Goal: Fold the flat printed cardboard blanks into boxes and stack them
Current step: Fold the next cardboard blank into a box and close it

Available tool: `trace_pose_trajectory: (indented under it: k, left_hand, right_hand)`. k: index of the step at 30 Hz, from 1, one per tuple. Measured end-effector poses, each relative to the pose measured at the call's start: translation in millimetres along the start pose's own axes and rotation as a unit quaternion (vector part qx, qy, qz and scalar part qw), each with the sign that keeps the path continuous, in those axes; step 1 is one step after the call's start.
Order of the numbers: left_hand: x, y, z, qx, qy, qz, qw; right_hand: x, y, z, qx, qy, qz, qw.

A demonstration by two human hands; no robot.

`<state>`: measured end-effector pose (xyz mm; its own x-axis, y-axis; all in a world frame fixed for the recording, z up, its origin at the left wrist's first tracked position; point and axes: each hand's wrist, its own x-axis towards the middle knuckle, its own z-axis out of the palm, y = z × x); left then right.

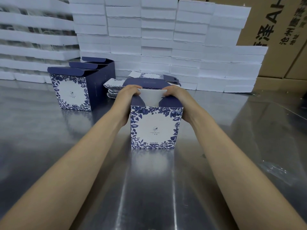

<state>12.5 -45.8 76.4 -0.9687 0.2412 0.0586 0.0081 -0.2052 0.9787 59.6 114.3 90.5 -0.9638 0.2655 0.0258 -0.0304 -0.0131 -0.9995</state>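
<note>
- At centre frame, on the table: box (154, 128), upright, square-fronted printed cardboard; white front panel bordered with dark blue leaves and fruit; small logo and short lines of print below it, too small to read; top flaps plain navy outside, partly folded in
- Flap (152, 97): white inner face, smooth, standing up at the box's top opening between both hands
- Left hand (127, 97): on the box's upper left side; fingers curled over the top edge, gripping at the flap's left corner
- Right hand (176, 97): mirrored on the upper right side; fingers curled, pinching the flap's right corner
- Folded boxes (71, 93), centre left: same print, in a row one behind another, navy lids raised
- Flat blanks (116, 89), just behind the box: low pile, scalloped white edges showing
- Foam slabs (157, 39), upper frame: white, rough-edged, stacked in columns
- Cartons (279, 30), upper right: brown corrugated board; large black "AH" and Chinese characters, partly cut off
- Table (149, 188): brushed metal, reflective
</note>
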Motion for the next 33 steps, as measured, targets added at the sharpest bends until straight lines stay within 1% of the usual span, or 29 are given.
trace_pose_trajectory:
  k: [3,10,14,16,19,21,23,24,25,26,28,29,30,31,33]
  left_hand:
    - [2.0,2.3,-2.6,0.002,0.015,-0.013,1.0]
    - [0.8,9.0,-5.9,0.037,0.011,-0.022,0.999]
    - [2.6,12.1,-4.2,0.049,0.028,-0.017,0.998]
    - [2.3,10.0,-2.4,0.031,0.028,-0.008,0.999]
    - [2.4,1.6,-4.4,-0.005,0.018,0.029,0.999]
    - [3.7,-3.8,-11.4,-0.009,0.03,0.04,0.999]
    - [5.8,-5.0,-22.8,-0.041,0.044,0.015,0.998]
    - [6.6,-4.8,-29.0,-0.049,0.036,-0.004,0.998]
    - [7.1,-4.5,-34.8,-0.032,0.012,-0.023,0.999]
    - [6.5,-4.6,-38.6,0.001,-0.023,-0.045,0.999]
    - [4.0,-8.2,-38.6,0.052,-0.093,-0.08,0.991]
    - [1.5,-10.1,-35.2,0.058,-0.118,-0.089,0.987]
    - [-1.5,-11.5,-30.2,0.052,-0.134,-0.089,0.986]
    - [-3.8,-12.3,-24.7,0.041,-0.14,-0.081,0.986]
    - [-6.1,-12.6,-15.5,0.007,-0.128,-0.051,0.99]
  right_hand:
    - [-0.4,-4.1,-5.3,-0.042,-0.007,-0.022,0.999]
    - [5.5,-9.0,-10.9,-0.138,0.042,-0.077,0.987]
    - [7.3,-9.3,-7.4,-0.138,0.074,-0.097,0.983]
    - [6.1,-9.0,-6.6,-0.143,0.075,-0.093,0.982]
    - [5.4,-8.6,-7.4,-0.145,0.073,-0.1,0.982]
    - [6.0,-13.4,-11.2,-0.205,0.107,-0.122,0.965]
    - [6.2,-21.1,-18.3,-0.284,0.154,-0.117,0.939]
    - [4.4,-25.5,-22.7,-0.303,0.167,-0.102,0.933]
    - [1.8,-28.7,-27.2,-0.31,0.162,-0.075,0.934]
    - [-3.1,-30.8,-30.6,-0.307,0.136,-0.033,0.941]
    - [-11.6,-29.6,-32.9,-0.292,0.05,0.057,0.954]
    - [-12.9,-26.9,-32.0,-0.287,0.007,0.078,0.955]
    - [-12.7,-23.9,-29.9,-0.278,-0.024,0.083,0.957]
    - [-10.7,-21.3,-26.9,-0.257,-0.035,0.075,0.963]
    - [-8.2,-18.7,-20.4,-0.195,-0.021,0.052,0.979]
